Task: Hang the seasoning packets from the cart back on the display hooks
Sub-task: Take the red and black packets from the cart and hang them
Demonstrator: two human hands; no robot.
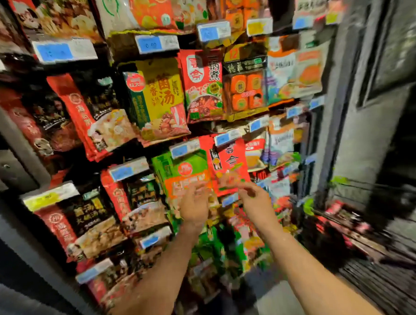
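Motion blur smears both hands: fingers of the left hand [195, 205] and right hand [253, 198] cannot be resolved, nor any grip. The red printed seasoning packet [228, 163] behind them has a blurred lower edge. Small blue-and-white shelf price tags [148, 44] are illegible. The dark wire cart [360, 227] is streaked; its contents are indistinct. Both forearms are cut off by the bottom edge.

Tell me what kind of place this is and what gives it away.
Most likely a grocery store aisle. Rows of hanging seasoning packets, such as the yellow mushroom-soup packet and the red hotpot packet, fill the display, and blue-and-white price tags sit above each row.
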